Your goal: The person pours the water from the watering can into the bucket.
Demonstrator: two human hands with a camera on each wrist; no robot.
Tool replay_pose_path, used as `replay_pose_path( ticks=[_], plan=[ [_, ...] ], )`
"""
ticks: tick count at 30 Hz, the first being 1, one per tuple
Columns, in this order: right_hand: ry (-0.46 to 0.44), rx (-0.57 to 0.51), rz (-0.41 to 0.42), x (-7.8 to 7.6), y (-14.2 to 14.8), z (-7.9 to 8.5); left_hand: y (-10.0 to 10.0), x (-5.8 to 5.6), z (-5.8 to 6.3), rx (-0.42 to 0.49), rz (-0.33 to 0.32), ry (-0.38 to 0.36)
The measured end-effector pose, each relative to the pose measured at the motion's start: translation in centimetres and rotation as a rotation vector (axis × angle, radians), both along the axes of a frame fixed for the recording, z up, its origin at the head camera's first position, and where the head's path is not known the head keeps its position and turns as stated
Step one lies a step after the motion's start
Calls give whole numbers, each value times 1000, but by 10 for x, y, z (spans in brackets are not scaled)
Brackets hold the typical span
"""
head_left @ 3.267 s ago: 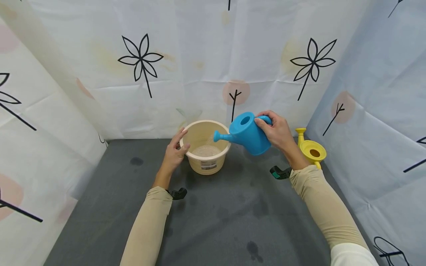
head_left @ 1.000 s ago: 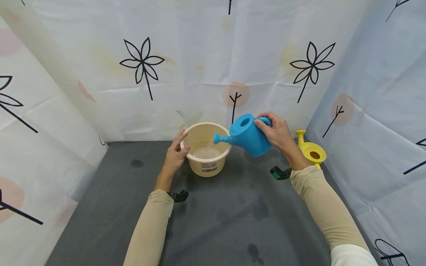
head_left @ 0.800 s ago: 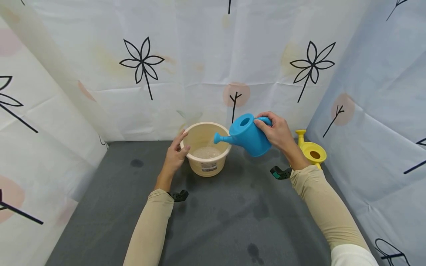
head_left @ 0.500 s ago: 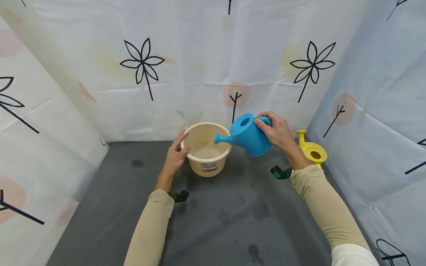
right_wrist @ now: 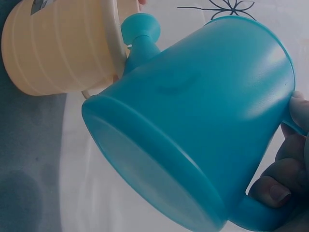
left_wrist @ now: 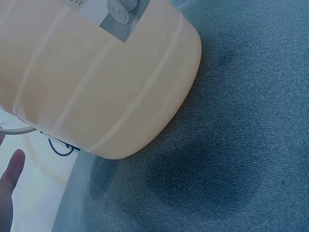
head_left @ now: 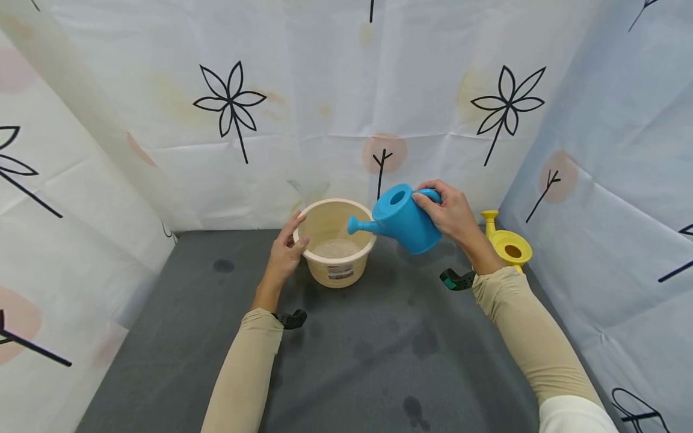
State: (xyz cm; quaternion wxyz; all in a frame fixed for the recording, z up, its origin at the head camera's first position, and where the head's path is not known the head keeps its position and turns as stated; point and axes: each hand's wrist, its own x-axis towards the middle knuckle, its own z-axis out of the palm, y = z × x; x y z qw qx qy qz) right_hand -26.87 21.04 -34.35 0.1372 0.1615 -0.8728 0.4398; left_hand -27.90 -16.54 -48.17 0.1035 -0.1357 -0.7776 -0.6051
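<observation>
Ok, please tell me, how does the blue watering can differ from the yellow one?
The right hand holds the blue watering can; no hand holds the yellow watering can. The blue one is tilted, its spout over the basin; the yellow one seems upright, its spout pointing away from the camera. Both have a flared spout and an opening on top.

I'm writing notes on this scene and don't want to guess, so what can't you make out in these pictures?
Water left in the blue watering can: head view, hidden by its walls.
Print on the label of the basin: head view, too small; left wrist view, label cut off by the top edge.
Yellow watering can, lower part: head view, behind the right arm.
Right hand: right wrist view, cut off by the right edge.
</observation>
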Motion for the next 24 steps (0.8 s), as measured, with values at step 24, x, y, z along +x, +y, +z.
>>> replay_pose_path(
  ticks=[24],
  plan=[
    [-24, 24, -5, -4, 1, 1, 7, 24, 36, -21, -22, -30]
  ],
)
